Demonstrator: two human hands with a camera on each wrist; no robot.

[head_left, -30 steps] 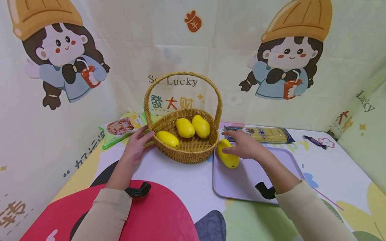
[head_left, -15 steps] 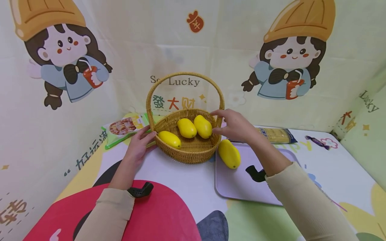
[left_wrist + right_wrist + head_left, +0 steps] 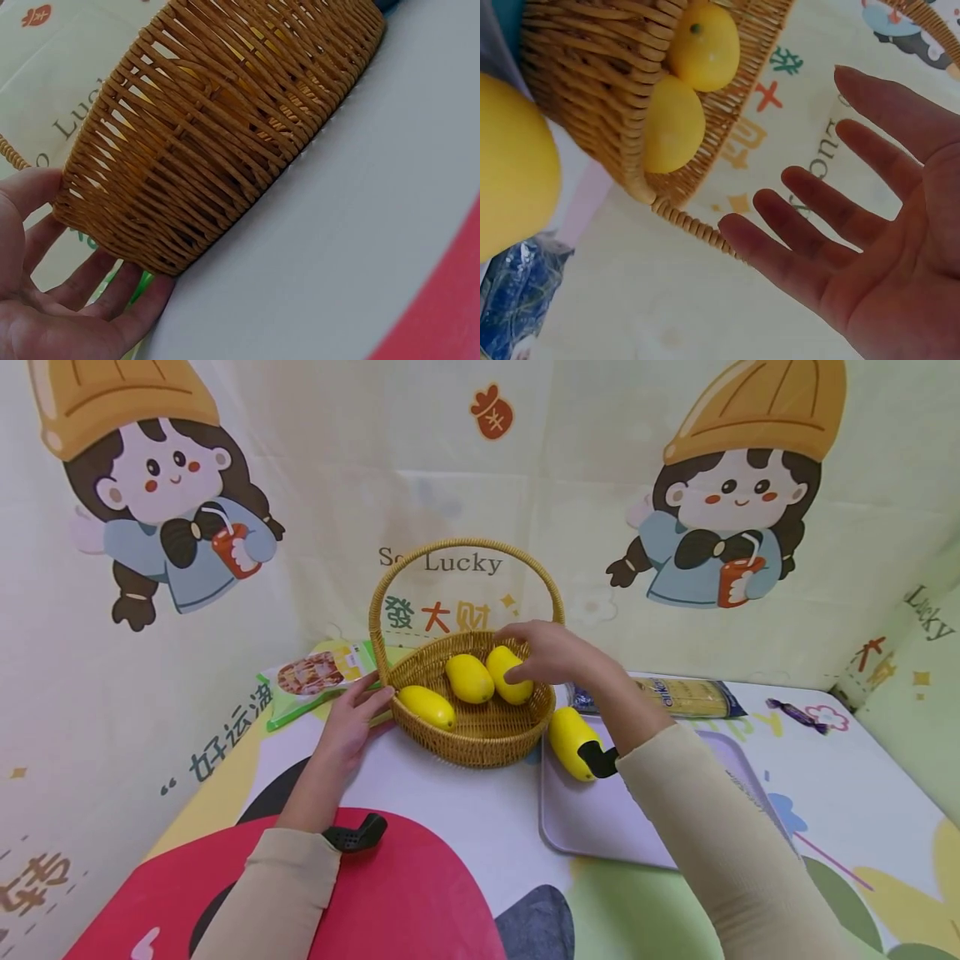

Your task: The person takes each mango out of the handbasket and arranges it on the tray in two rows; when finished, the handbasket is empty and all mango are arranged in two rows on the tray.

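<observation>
A wicker basket with a tall handle stands mid-table. Three yellow mangoes lie in it: one mango at the left, a middle mango and a right mango. My left hand rests against the basket's left end, thumb at the rim and extended fingers along the wicker side. Over the basket's right side hovers my right hand, fingers spread; the right wrist view shows nothing in its palm. Another mango lies on the lilac tray, below my right wrist.
Behind the tray lies a pasta packet, partly hidden by my right arm. A purple-wrapped candy sits at the far right. Left of the basket is a green-edged food bag. Printed cloth walls enclose the table's back and sides.
My right hand has moved left and up from the mango on the tray to above the basket's right side. My left hand stays at the basket. The view has shifted slightly.
</observation>
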